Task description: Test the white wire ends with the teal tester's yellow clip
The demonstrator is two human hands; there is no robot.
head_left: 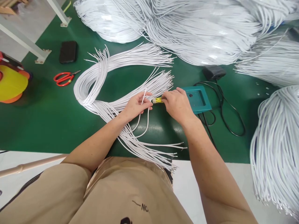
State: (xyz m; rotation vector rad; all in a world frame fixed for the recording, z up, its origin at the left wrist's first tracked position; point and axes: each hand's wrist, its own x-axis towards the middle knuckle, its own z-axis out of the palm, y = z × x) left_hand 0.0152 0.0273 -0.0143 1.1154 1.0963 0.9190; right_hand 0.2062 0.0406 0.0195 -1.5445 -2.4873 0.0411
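Observation:
My left hand (138, 106) is closed on a thin white wire (148, 119), and a second wire end stands up by its fingers. In my right hand (176, 104) is a small yellow tool (158, 100) with dark marks; its tip points left and almost meets the left fingertips. Whether the tip touches the wire I cannot tell. A tied bundle of white wires (85, 90) lies looped on the green table, its strands fanning out behind and below my left hand. Just beyond my right hand sits a teal tray-like device (205, 107), partly covered by that hand.
Large heaps of white wire (198, 31) fill the back, and another bundle (275, 140) hangs over the right edge. A black adapter (213, 73) and black cord (224, 105) lie right. Red-handled cutters (64, 79), a black case (68, 52) and a yellow-orange object (12, 82) are left.

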